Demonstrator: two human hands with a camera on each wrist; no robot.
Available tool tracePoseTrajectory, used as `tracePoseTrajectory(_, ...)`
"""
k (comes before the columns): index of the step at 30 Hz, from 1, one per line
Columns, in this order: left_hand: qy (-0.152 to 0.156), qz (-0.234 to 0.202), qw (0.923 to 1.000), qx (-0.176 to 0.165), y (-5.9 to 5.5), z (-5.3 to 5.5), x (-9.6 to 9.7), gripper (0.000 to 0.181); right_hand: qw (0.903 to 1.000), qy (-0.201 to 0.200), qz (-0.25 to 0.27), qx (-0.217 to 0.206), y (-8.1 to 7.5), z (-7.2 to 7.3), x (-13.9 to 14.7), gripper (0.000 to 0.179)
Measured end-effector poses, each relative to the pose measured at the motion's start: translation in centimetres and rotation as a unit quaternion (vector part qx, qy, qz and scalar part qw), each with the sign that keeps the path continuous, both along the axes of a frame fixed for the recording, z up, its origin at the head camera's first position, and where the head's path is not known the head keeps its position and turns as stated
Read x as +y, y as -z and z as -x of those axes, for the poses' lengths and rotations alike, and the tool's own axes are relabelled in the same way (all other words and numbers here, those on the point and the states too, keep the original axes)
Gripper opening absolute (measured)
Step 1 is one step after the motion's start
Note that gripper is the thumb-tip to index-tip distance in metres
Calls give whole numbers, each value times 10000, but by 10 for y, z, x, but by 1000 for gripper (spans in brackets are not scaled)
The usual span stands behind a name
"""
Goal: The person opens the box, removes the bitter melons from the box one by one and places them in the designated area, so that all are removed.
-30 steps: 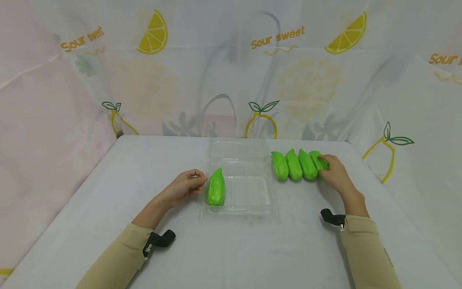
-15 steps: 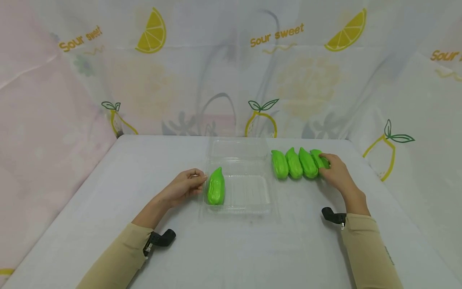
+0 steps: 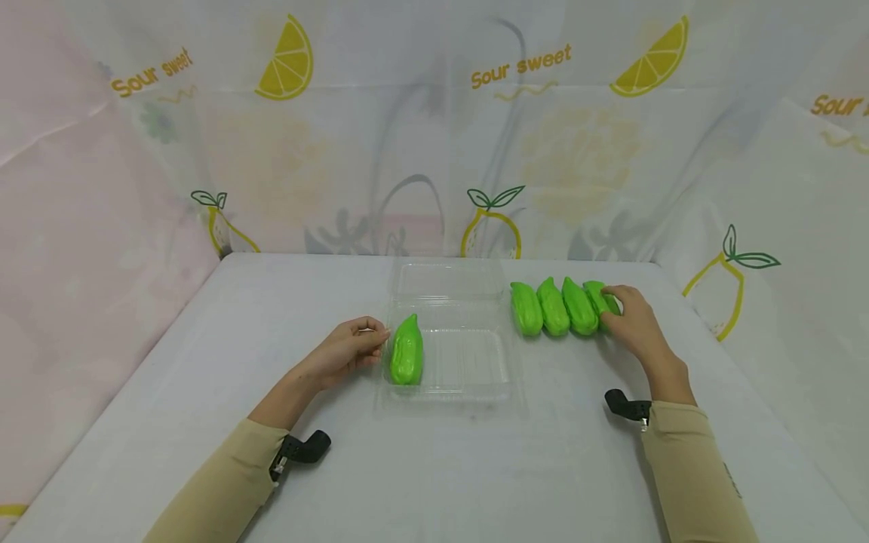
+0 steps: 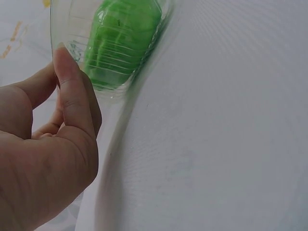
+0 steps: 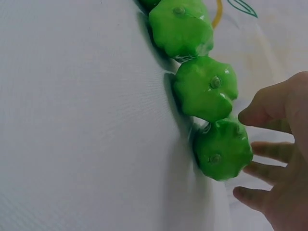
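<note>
A clear plastic clamshell box (image 3: 468, 362) stands open on the table, its lid (image 3: 448, 282) folded back. One green ridged bitter melon (image 3: 406, 354) lies along the left side inside it. My left hand (image 3: 348, 351) pinches the box's left rim between thumb and fingers, also seen in the left wrist view. Several more bitter melons (image 3: 553, 308) lie side by side to the right of the box. Over the rightmost bitter melon (image 5: 224, 150), my right hand (image 3: 634, 324) has its fingers spread, with the tips at its side. Whether they press on it is unclear.
The white table (image 3: 434, 467) reaches back to a hanging cloth (image 3: 434, 136) printed with lemons and words. Cloth walls also stand at left and right. Black wrist cameras (image 3: 627, 407) are strapped over both beige sleeves.
My left hand keeps its hold on the rim. The right hand stays at the rightmost bitter melon, its fingers shifting only slightly up. The bitter melons lie as before.
</note>
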State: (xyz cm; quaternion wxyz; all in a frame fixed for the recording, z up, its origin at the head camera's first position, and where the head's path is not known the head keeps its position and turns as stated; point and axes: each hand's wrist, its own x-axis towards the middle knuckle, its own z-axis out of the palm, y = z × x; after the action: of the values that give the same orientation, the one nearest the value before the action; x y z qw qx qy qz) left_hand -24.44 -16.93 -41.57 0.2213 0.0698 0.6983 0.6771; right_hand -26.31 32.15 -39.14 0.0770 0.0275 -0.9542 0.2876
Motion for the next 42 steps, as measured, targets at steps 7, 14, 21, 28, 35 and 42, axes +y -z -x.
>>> tracePoseTrajectory(7, -2, 13, 10000, -15, -2, 0, 1, 14, 9998, -23, -11, 188, -4, 0, -2, 51)
tracePoseTrajectory(14, -31, 13, 10000, -27, -2, 0, 1, 14, 9994, -49, -52, 340, -10, -3, -5, 50)
tracePoseTrajectory(21, -9, 9, 10000, 8, -1, 0, 0, 14, 9980, -178, -121, 589, -20, -5, -13, 47)
tracePoseTrajectory(28, -48, 34, 10000, -13, -2, 0, 0, 15, 9958, -489, -4, 778, -32, -9, -29, 46)
tracePoseTrajectory(35, -34, -2, 10000, -33, -2, -1, 1, 14, 9934, -864, 47, 749, -34, -10, -53, 46)
tracePoseTrajectory(42, -26, -30, 10000, -13, -3, -1, 1, 14, 9908, -1190, -36, 646, -35, -13, -76, 44)
